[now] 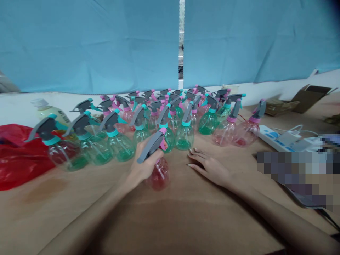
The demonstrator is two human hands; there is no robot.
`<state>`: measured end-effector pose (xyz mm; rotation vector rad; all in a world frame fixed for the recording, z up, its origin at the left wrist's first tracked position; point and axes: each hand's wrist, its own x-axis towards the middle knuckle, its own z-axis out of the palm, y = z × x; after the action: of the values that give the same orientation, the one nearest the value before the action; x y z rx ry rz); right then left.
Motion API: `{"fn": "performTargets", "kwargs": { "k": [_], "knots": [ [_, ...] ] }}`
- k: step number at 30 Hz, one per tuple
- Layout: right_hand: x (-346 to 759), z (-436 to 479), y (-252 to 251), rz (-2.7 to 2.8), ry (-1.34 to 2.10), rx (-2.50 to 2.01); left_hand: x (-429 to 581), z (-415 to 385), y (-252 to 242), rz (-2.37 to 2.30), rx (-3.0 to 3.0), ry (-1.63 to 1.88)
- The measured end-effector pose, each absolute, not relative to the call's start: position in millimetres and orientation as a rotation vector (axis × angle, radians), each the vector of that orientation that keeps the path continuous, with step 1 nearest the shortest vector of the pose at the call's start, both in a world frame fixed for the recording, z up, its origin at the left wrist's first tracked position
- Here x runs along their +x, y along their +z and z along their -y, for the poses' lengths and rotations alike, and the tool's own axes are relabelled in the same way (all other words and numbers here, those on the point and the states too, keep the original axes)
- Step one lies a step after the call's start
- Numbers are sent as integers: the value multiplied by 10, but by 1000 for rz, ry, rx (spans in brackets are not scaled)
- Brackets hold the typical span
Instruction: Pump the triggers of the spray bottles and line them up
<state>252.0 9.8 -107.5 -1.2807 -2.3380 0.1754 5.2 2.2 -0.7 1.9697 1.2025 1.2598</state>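
My left hand (145,166) is closed around the neck of a pink spray bottle (159,177) with a grey and pink trigger head. The bottle is near the front of the wooden table, roughly upright. To its right, my right hand (209,166) lies on the table with fingers stretched out, holding nothing. Just beyond the fingertips stands a green spray bottle (184,136) with a turquoise collar. More green bottles, such as this spray bottle (120,147), line the front row to the left, and pink ones, like this spray bottle (224,132), stand on the right.
Several more spray bottles crowd behind. At left lie a red plastic bag (21,159) and a white-capped bottle (50,109). A power strip (278,136) with plugs and cables is at right, near a blurred-out device. An open cardboard box (309,99) stands behind it.
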Motion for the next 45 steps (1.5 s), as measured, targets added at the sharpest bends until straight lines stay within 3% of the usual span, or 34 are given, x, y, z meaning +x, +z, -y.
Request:
{"fn": "performTargets", "kwargs": {
  "k": [45],
  "knots": [
    [2512, -90, -1044, 2349, 205, -1293, 104, 17, 3, -1085, 1930, 1234]
  ]
}}
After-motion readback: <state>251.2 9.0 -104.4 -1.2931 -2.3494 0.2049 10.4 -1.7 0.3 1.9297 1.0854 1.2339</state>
